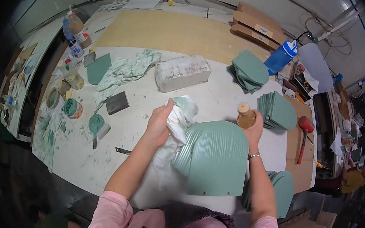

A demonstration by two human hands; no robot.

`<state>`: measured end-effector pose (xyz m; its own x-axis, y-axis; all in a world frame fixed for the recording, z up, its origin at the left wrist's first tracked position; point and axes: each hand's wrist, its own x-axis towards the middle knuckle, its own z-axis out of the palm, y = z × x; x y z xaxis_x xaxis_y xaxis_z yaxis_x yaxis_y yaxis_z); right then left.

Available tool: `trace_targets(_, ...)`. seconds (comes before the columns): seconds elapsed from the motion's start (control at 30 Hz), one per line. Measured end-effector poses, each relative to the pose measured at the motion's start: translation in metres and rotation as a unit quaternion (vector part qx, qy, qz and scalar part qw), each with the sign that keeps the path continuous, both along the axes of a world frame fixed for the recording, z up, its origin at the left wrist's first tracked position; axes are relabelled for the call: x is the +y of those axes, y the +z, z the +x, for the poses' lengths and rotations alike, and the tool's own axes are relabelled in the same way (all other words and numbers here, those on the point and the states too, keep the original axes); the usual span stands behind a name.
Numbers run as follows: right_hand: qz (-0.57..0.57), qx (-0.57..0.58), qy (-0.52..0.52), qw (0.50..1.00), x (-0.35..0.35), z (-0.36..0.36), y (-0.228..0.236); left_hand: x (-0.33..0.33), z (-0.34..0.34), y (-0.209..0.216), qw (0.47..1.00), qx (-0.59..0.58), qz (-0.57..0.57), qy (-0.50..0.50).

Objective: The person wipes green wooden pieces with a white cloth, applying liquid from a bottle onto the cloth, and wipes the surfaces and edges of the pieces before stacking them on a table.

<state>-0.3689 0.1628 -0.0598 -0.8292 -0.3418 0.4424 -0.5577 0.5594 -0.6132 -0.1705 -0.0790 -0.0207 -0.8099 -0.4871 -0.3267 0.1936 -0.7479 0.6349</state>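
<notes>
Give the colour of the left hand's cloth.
The cloth is white with pale green stains; head view.

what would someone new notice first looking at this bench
Probably the fanned stack of green, round-topped panels at front centre. The left hand holds a white cloth beside it and the right hand a bottle. A red mallet may catch the eye at the right.

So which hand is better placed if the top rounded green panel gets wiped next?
Probably the left hand: it holds the green-stained white cloth beside the stacked, round-topped green panels; the right hand is busy gripping a small transparent brownish bottle.
</notes>
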Motion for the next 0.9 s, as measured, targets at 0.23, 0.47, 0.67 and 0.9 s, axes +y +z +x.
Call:
trace_targets(0.23, 0.167, 0.125, 0.171, 0.963, -0.050, -0.013, 0.045, 0.000, -0.047, -0.017, 0.998, -0.018, -0.005, -0.066)
trace_targets(0.47, 0.266, 0.163, 0.172, 0.934, -0.059, -0.015, 0.038, -0.002, -0.070, -0.030, 0.996, -0.006, -0.009, -0.093)
trace_targets(0.67, 0.301, 0.192, 0.148, 0.922, -0.058, -0.018, 0.039, 0.005, -0.075, -0.033, 0.994, 0.004, 0.016, -0.108)
trace_targets(0.9, 0.311, 0.246, 0.165, 0.903, -0.064, -0.012, 0.052, 0.012, -0.082, -0.040, 0.991, -0.033, -0.086, -0.102)
